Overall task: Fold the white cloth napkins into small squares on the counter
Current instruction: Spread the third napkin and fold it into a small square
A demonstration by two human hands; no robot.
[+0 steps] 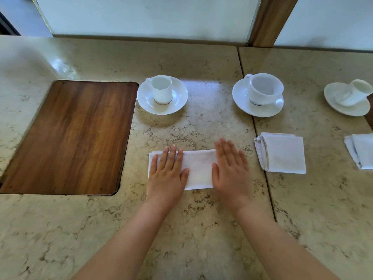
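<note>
A white cloth napkin, folded into a long rectangle, lies flat on the marble counter in front of me. My left hand presses flat on its left end, fingers straight and spread. My right hand lies flat over its right end, fingers straight, covering that edge. A second white napkin, folded into a small square, lies to the right of my right hand. Part of a third folded napkin shows at the right edge of the view.
A small white cup on a saucer stands beyond the napkin, a wider cup on a saucer to its right, another cup and saucer far right. A wooden inset panel fills the counter's left. A seam splits the counter.
</note>
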